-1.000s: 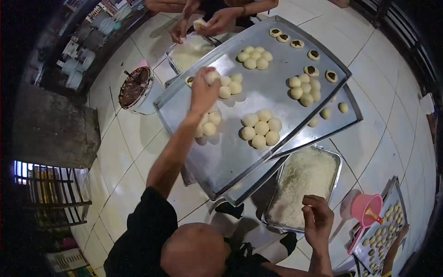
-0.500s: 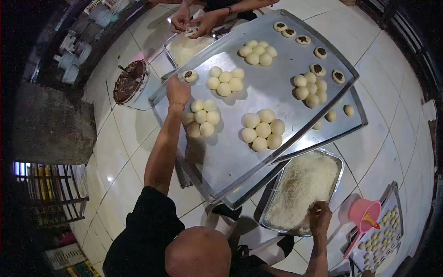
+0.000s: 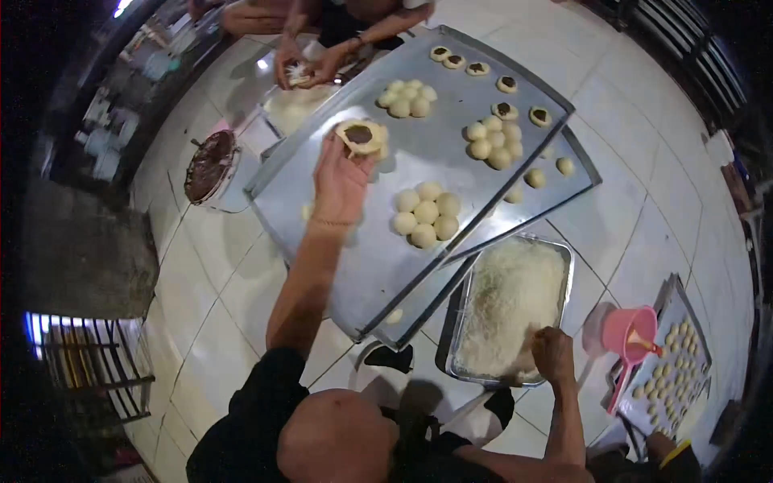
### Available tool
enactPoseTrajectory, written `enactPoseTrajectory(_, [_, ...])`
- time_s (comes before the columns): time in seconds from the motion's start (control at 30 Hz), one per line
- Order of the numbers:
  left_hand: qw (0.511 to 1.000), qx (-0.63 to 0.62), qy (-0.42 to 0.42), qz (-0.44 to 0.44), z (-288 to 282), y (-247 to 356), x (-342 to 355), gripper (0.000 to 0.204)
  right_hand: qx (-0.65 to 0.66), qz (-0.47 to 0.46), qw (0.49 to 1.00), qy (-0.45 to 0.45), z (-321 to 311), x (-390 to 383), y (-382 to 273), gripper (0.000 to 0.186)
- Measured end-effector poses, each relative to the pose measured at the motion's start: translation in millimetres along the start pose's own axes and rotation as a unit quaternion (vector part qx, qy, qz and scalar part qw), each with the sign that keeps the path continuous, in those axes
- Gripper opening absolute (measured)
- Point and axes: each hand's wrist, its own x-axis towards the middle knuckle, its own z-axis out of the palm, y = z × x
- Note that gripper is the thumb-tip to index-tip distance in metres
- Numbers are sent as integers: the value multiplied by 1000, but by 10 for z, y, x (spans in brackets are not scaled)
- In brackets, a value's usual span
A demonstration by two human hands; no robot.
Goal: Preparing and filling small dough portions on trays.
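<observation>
My left hand [image 3: 342, 181] is raised over a large metal tray [image 3: 362, 278], gripping a flattened dough piece [image 3: 372, 129] with dark brown filling at its centre. Groups of pale dough balls [image 3: 426, 214] sit on that tray. One group is mostly hidden behind my left hand and forearm. Along the tray's far right, several more filled dough pieces [image 3: 478, 69] lie open. At the lower right, my right hand [image 3: 554, 354] is closed above the near right edge of a smaller tray of fine white shreds [image 3: 515, 290]. What its fingers hold, if anything, is hidden.
A second metal tray [image 3: 555, 193] lies partly under the first. On the left stands a bucket of dark brown paste [image 3: 211, 167]. A pink dipper [image 3: 630, 332] rests beside a tray of small dough pieces [image 3: 699, 366]. Across from me, another person's hands [image 3: 310, 68] work over white shreds.
My left hand has taken the filled dough piece from the tray's left side and lifted it to the right. My right hand has risen slightly from the shreds. The whole view has shifted.
</observation>
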Motion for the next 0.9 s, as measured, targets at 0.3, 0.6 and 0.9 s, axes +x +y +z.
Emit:
enactPoseTrajectory(0.3, [866,-142,36,-478,938,-1077,-1797,43,251,68,965,-28,-423,164,-744,17])
enactPoseTrajectory(0.6, [879,265,-100,-384,1245,-1223,-2187,35,155,-27,985,77,-140,115,-1072,25])
enactPoseTrajectory(0.9, [867,71,-132,-476,1161,-1102,-2058,43,511,90,854,-24,-121,-42,-731,45])
